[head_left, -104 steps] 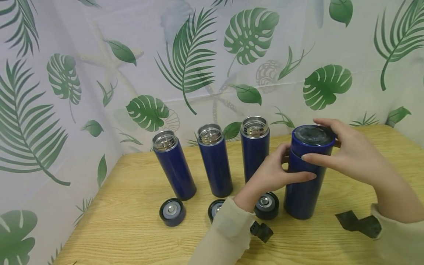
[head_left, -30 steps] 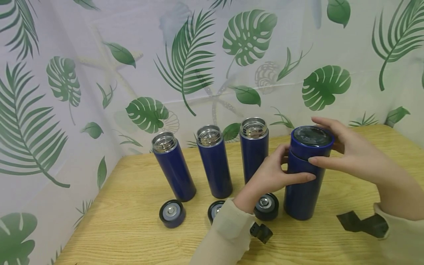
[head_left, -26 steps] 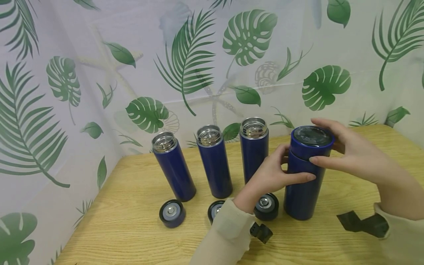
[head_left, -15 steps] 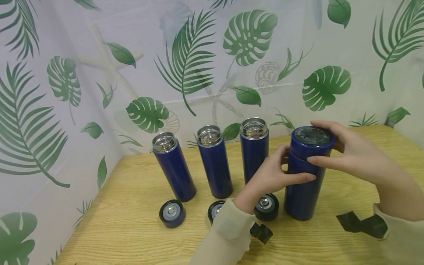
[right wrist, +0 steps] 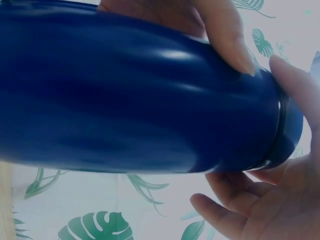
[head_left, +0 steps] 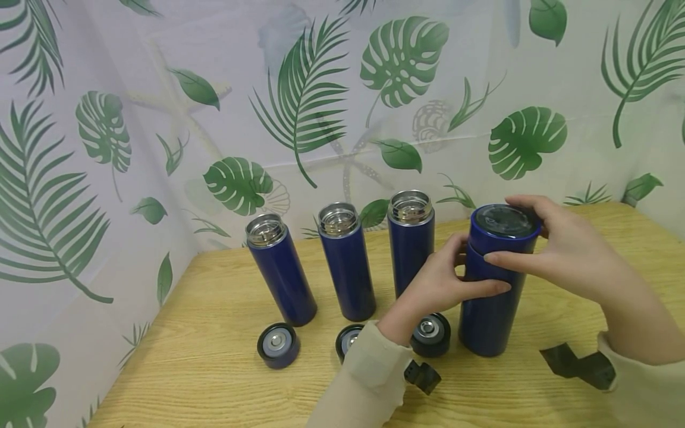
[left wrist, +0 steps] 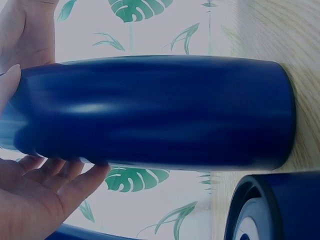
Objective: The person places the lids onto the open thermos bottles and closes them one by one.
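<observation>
A dark blue thermos flask (head_left: 489, 315) stands upright on the table at the right, with its blue lid (head_left: 495, 242) seated on top. The lid's top is black and glossy, and a dark seam runs between lid and body. My left hand (head_left: 441, 276) grips the body just under the seam, thumb across the front, as the left wrist view also shows. Around the lid curl the fingers of my right hand (head_left: 567, 249), its thumb at the seam in front. In the right wrist view, both hands meet near the flask's top end.
Three more blue flasks, the left (head_left: 283, 273), middle (head_left: 348, 267) and right (head_left: 411, 249), stand lidless in a row. Before them lie upturned lids (head_left: 278, 345), (head_left: 430, 334), plus another lid (head_left: 346, 340) partly behind my left sleeve. A leaf-print cloth (head_left: 332, 119) hangs behind the wooden table (head_left: 214, 380).
My right hand has turned a little at the lid, its thumb sliding left along the front, with the wrist shifting slightly left. My left hand and the flask body keep their place.
</observation>
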`<state>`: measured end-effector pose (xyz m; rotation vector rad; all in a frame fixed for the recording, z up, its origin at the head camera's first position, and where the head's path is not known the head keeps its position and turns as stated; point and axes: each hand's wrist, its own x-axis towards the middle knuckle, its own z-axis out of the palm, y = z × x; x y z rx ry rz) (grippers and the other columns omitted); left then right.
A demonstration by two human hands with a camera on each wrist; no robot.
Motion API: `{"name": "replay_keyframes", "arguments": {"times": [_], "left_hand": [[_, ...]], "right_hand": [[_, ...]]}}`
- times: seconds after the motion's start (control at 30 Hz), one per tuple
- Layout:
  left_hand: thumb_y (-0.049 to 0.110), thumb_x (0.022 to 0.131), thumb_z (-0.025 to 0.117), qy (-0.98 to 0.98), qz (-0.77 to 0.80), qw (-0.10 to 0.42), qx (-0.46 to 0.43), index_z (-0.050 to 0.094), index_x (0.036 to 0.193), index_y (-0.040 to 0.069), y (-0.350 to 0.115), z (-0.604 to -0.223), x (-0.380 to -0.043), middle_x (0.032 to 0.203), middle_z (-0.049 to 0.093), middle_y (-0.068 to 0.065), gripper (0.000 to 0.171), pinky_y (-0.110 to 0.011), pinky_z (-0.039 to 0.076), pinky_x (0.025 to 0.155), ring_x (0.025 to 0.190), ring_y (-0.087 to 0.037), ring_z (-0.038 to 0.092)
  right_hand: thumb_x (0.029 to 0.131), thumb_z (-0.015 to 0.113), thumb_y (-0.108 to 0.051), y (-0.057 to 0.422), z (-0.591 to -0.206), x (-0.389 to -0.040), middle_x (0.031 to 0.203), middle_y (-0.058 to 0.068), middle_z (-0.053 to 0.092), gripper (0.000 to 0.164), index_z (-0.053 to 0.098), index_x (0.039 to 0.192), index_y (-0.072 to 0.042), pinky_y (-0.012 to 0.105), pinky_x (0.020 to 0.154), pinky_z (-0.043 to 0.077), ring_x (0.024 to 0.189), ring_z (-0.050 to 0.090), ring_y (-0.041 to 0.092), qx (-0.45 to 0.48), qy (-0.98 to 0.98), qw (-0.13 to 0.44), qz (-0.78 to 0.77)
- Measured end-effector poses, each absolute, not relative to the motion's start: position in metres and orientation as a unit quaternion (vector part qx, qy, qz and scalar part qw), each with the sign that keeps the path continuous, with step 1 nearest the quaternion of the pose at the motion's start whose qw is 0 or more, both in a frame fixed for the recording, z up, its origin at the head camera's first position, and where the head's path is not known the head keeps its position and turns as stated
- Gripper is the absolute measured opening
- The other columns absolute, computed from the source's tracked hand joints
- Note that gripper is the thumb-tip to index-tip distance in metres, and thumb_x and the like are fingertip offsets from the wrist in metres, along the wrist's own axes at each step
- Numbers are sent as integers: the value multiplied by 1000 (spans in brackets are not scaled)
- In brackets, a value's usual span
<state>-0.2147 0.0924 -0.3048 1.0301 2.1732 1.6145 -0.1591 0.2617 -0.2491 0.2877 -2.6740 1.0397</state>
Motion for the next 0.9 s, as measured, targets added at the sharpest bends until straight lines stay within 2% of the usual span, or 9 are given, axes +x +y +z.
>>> {"name": "replay_keyframes", "arguments": {"times": [0.2, 0.27, 0.37, 0.47, 0.57, 0.63, 0.73, 0.8, 0.9], "left_hand": [[22, 74, 73, 746, 553, 121, 352, 41, 122, 26, 93, -305, -215, 113, 49, 16, 57, -23, 42, 79, 103, -2, 47], [22, 74, 73, 744, 556, 125, 350, 41, 122, 26, 92, -305, -215, 113, 48, 16, 58, -22, 42, 79, 103, -2, 47], [21, 75, 72, 740, 560, 132, 348, 40, 123, 25, 92, -305, -214, 113, 48, 16, 58, -22, 43, 78, 103, -3, 47], [21, 75, 72, 737, 562, 135, 349, 40, 123, 25, 92, -305, -214, 114, 48, 15, 58, -22, 43, 78, 103, -3, 47], [21, 75, 72, 737, 562, 134, 350, 40, 124, 25, 92, -305, -214, 114, 48, 15, 59, -22, 43, 78, 103, -3, 47], [21, 75, 72, 737, 562, 132, 351, 40, 124, 25, 92, -306, -214, 114, 48, 15, 59, -22, 43, 78, 103, -3, 47], [20, 75, 72, 738, 562, 129, 351, 40, 123, 25, 93, -306, -214, 113, 48, 15, 58, -22, 43, 78, 102, -3, 47], [21, 74, 73, 739, 560, 126, 352, 41, 122, 25, 93, -305, -214, 112, 49, 16, 58, -22, 43, 78, 102, -2, 48], [22, 74, 73, 744, 555, 121, 352, 41, 122, 25, 93, -306, -214, 112, 49, 16, 58, -22, 43, 78, 102, -2, 47]], "right_hand": [[73, 74, -19, 268, -253, -162, 120, 27, 41, 86, 21, 137, 2, 57, 79, 33, 103, 43, 43, 134, -907, 127, 379], [74, 72, -12, 273, -256, -164, 124, 24, 37, 86, 16, 139, -3, 55, 84, 31, 108, 41, 37, 161, -894, 118, 401], [76, 69, -3, 279, -260, -167, 127, 21, 33, 86, 13, 141, -9, 32, 94, 33, 114, 40, 16, 204, -873, 106, 430], [76, 67, 1, 282, -263, -169, 127, 19, 34, 84, 14, 141, -8, 8, 83, 32, 106, 39, -4, 227, -865, 103, 436], [76, 67, 1, 282, -263, -170, 126, 19, 35, 82, 16, 140, -5, 4, 80, 30, 104, 39, -7, 231, -863, 102, 438], [76, 68, 0, 281, -262, -170, 126, 19, 36, 81, 17, 139, -4, 9, 86, 31, 104, 40, -7, 224, -865, 101, 437], [75, 69, -4, 279, -259, -167, 125, 21, 36, 82, 17, 139, -3, 37, 96, 31, 111, 43, 13, 198, -874, 99, 432], [75, 70, -8, 276, -257, -165, 124, 23, 38, 83, 17, 139, -2, 53, 89, 30, 112, 42, 28, 175, -883, 98, 425], [74, 73, -14, 272, -254, -162, 122, 24, 40, 84, 19, 138, 0, 55, 81, 33, 107, 42, 42, 145, -898, 106, 402]]}}
